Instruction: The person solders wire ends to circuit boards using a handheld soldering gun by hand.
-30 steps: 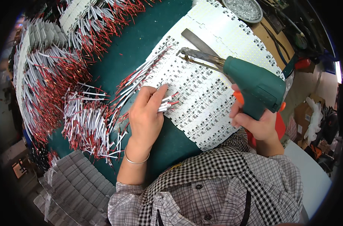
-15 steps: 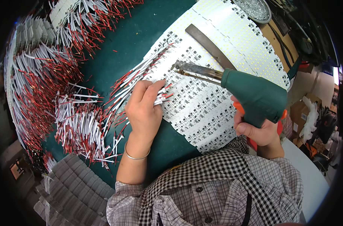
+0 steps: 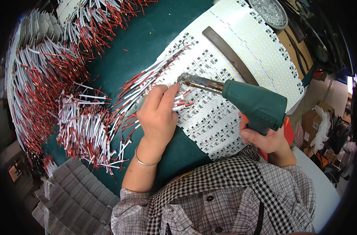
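Observation:
My right hand (image 3: pixel 264 135) is wrapped round the handle of a green soldering gun (image 3: pixel 257 100) with an orange trigger. Its long metal tip (image 3: pixel 186 79) points left, right by the fingertips of my left hand. Over white circuit board panels (image 3: pixel 209 129) with rows of small dark parts, my left hand (image 3: pixel 158 113) is closed on several short red and white wires (image 3: pixel 182 103), whose ends stick out below its fingers. Other wires (image 3: pixel 151 74) lie along the panels' left edge, some with an end on the boards. Whether the tip touches a wire is hard to see.
A dark metal strip (image 3: pixel 231 56) lies across the panels. Heaps of red and white wires (image 3: pixel 84 133) cover the left of the green table mat (image 3: pixel 147 29). Stacked grey panels (image 3: pixel 78 188) stand at the near left. A round metal bowl (image 3: pixel 269 13) sits at the far right.
The soldering gun has moved left and slightly down, its tip now close to my left fingertips. My left hand has shifted slightly right, and the panels appear slightly right in view.

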Available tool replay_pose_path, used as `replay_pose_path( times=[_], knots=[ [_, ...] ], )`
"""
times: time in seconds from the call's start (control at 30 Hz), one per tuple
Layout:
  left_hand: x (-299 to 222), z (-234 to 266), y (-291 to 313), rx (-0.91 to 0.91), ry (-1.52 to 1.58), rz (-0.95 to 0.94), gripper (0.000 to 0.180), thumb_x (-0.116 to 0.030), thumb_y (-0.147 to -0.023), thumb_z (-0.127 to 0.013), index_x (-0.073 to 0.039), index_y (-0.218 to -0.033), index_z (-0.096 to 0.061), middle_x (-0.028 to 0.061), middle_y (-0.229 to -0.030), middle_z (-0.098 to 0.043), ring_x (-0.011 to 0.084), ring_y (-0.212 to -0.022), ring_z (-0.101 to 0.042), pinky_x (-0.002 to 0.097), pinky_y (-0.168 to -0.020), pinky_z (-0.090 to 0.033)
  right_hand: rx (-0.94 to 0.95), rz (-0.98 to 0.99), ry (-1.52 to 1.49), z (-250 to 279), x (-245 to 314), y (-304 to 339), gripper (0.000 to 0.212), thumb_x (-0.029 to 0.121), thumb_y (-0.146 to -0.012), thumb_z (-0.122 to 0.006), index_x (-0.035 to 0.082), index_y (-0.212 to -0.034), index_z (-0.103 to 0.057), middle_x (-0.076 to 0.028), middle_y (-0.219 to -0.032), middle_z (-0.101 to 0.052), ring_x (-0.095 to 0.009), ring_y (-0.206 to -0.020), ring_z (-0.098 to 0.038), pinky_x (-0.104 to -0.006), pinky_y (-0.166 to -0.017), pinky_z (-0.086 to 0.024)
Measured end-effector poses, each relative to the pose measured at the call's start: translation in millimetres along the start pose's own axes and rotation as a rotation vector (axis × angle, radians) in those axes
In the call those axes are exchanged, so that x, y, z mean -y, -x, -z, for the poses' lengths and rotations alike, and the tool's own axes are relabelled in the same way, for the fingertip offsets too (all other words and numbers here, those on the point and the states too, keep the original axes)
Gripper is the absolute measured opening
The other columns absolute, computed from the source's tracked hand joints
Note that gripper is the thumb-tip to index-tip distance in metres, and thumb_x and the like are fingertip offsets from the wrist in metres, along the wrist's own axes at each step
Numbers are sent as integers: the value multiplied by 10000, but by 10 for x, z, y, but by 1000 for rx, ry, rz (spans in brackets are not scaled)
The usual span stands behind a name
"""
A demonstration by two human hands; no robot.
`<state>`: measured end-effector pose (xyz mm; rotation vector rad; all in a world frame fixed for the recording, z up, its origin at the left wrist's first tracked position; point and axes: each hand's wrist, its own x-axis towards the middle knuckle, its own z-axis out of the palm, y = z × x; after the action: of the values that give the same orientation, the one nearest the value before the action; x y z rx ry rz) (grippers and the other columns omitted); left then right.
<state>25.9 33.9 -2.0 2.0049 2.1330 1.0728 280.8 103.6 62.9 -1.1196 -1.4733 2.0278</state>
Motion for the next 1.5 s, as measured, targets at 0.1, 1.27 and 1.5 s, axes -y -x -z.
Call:
replay_pose_path(
  times=[0.1, 1.27, 1.5],
  knots=[
    [20, -17, 5, -13, 2, -4, 474, 114, -553, -570, -53, -987, -664, 75, -833, -574, 236, -704, -593, 336, -569, -485, 26, 51, 51, 3, -63, -31, 312, -39, -754, -717, -18, -1029, -572, -49, -841, -633, -112, -758, -601, -256, -685, -505],
    [219, 60, -153, 162, 369, -10, 462, 205, -595, -485, -25, -924, -713, 108, -826, -642, 228, -779, -629, 279, -724, -495, -37, 92, 23, 33, -132, 250, 303, -33, -754, -732, 2, -1008, -572, -36, -846, -631, -104, -763, -611, -255, -680, -512],
    [189, 66, -134, 117, 298, -32, 494, 204, -554, -476, -29, -920, -713, 111, -820, -632, 245, -778, -631, 285, -710, -498, 73, 236, 232, 29, -236, 209, 268, -41, -769, -719, 11, -989, -576, -35, -858, -626, -104, -776, -603, -245, -705, -502]
  ],
)
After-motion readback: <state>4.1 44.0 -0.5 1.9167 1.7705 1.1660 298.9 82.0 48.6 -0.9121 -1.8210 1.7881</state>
